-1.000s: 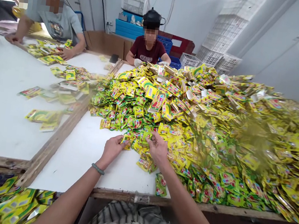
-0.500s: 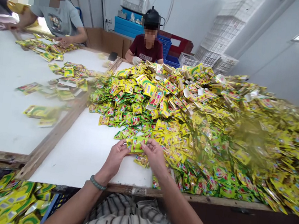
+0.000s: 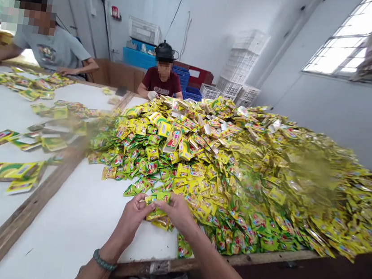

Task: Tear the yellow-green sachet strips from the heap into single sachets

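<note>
Small shiny yellow-green packets (image 3: 161,197) are held between my two hands, above the white tabletop. My left hand (image 3: 134,217) pinches them from the left side, thumb and fingertips together. From the right, my right hand (image 3: 180,212) grips them with the thumb across the front. The two thumbs nearly meet, and my fingers cover part of the packets. Just below the hands lies a yellow packet (image 3: 162,222) on the table. A large heap of similar packets (image 3: 201,182) rises right beyond my hands and spreads to the right.
Flat yellow cartons (image 3: 173,139) lie on top of the heap. A wooden strip (image 3: 33,204) divides the tables; more cartons (image 3: 9,171) lie left of it. Two co-workers (image 3: 162,80) sit across the tables. White crates (image 3: 241,65) are stacked by the back wall.
My view has tilted up and turned, so the scene sits differently in it. My hands have drawn closer together on the packets, and the left thumb has moved towards the right one.
</note>
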Demonstrator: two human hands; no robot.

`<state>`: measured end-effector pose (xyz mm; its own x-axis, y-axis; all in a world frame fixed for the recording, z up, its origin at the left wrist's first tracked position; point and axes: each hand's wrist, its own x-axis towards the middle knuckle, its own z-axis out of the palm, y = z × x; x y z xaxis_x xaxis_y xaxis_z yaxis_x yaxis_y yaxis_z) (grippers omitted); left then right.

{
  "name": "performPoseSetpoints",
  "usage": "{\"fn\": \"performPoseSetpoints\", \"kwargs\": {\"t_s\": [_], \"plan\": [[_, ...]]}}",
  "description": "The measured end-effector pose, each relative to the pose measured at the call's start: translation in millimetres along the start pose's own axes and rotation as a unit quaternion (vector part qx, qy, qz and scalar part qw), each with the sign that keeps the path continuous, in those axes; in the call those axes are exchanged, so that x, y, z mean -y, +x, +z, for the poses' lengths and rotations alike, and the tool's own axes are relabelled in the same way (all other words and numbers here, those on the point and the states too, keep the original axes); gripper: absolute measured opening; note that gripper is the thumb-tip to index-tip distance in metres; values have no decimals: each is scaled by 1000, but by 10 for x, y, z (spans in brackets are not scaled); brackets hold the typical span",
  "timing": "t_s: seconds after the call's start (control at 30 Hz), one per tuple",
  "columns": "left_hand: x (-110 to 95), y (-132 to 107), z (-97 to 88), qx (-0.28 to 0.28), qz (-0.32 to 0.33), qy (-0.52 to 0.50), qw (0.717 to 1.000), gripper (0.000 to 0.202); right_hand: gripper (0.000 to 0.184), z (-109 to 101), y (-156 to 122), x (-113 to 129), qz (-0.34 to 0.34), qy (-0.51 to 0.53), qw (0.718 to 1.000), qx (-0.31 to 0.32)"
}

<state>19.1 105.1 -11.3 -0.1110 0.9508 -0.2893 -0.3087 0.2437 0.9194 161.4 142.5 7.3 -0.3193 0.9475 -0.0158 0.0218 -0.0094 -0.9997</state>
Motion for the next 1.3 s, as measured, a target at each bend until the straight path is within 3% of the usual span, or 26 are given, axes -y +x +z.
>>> {"fn": "performPoseSetpoints", "kwargs": {"t_s": [0.1,0.2,0.3,0.4,0.53,0.67,0.77,0.83,0.93,1.0,1.07,1.2,1.3], "plan": [[-62,34,-32,-5,-35,0,999,53,25,-193,220,151,2,67,996,-60],[-82,61,-67,-24,-32,16,999,53,28,-461,609,275,17,171,968,-184],[-41,84,-78,-26,-41,35,998,49,29,-631,1023,335,20,212,954,-210],[2,105,-107,-11,-43,44,998,46,27,-626,1232,330,16,211,952,-219],[-27,123,-193,-60,11,67,996,47,28,-437,992,194,8,178,959,-219],[-119,105,-135,-143,95,112,979,43,31,-186,422,-30,-65,-38,979,-191],[-139,114,6,-108,111,109,982,50,20,7,57,-156,-159,-204,953,-160],[-102,137,67,-97,109,124,982,52,19,127,-113,-216,-196,-302,928,-94],[1,162,31,-108,73,141,981,38,25,248,-275,-274,-212,-374,902,23],[59,150,-63,-112,48,111,986,38,21,263,-330,-274,-215,-350,909,78],[81,103,-170,-78,41,61,994,44,15,216,-337,-225,-191,-286,934,97],[44,-57,-297,59,20,38,997,52,16,3,-180,11,-81,-146,986,12],[19,-139,-312,99,20,59,993,46,22,-155,28,188,-81,-80,993,-37]]}}
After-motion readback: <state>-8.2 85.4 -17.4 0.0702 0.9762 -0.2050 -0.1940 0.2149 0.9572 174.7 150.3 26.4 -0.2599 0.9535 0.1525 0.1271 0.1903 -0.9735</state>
